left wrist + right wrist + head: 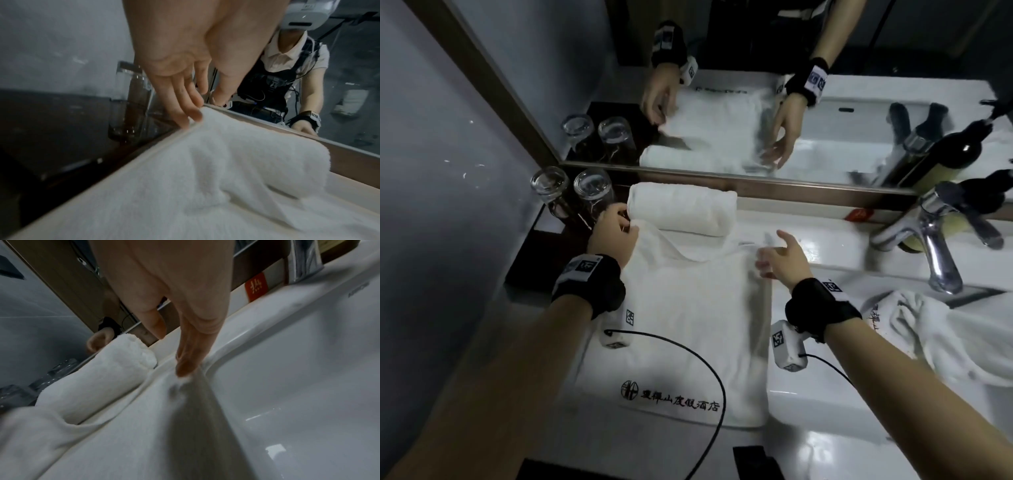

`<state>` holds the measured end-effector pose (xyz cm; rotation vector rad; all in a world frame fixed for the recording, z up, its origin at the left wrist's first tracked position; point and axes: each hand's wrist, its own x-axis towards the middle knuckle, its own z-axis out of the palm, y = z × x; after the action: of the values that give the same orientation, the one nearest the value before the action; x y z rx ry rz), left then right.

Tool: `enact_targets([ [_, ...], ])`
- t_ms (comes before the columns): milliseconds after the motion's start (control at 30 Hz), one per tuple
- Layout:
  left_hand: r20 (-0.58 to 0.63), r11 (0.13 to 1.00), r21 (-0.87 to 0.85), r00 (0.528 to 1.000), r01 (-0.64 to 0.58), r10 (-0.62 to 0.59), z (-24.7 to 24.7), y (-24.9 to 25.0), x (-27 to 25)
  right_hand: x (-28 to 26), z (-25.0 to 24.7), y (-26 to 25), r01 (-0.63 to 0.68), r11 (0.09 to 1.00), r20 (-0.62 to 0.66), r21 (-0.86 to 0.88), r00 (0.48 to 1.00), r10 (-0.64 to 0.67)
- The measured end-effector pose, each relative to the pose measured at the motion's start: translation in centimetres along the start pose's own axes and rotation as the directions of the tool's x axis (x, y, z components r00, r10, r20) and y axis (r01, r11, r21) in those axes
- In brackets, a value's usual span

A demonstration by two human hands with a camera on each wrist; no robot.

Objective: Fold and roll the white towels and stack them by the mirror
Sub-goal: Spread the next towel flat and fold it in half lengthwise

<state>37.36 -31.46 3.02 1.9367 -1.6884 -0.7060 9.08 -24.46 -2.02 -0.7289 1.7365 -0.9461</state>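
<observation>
a folded white towel with dark printed lettering lies flat on the worktop between both hands. the left hand pinches its far left corner; the right hand pinches the far right corner. just beyond the fingertips, a rolled towel rests against the mirror.

Folded white towel flat on counter, far edge lifted; rolled towel beside mirror.

hotel bathroom | white sink | chrome tap | wall mirror | hotel-branded towel | glasses
</observation>
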Motion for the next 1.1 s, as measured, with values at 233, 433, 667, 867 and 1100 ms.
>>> enact_targets([
  [233,0.211,0.982,0.057,0.964,-0.18,0.165,4.2,-0.4,-2.7,-2.5,2.2,2.1,0.56,0.71,0.243,-0.426,0.827,-0.507],
  [433,0.527,0.84,0.41,0.844,-0.357,0.101,6.9,-2.2,-4.4,-2.1,5.1,3.6,0.63,0.307,0.561,-0.713,0.776,-0.289],
  [667,0.536,0.75,0.556,0.844,-0.357,0.005,6.9,-3.9,-4.9,0.1,5.0,3.5,0.516,0.14,0.468,-0.845,0.841,-0.273],
  [867,0.531,0.822,0.438,0.842,-0.364,0.09,5.3,-5.1,-7.8,-3.9,4.4,4.6,0.505,0.256,0.421,-0.824,0.849,-0.319],
  [1100,0.422,0.92,0.112,0.856,-0.375,0.298,2.5,-6.9,-13.3,-11.0,4.8,7.5,0.478,0.311,0.392,-0.822,0.87,-0.3],
])
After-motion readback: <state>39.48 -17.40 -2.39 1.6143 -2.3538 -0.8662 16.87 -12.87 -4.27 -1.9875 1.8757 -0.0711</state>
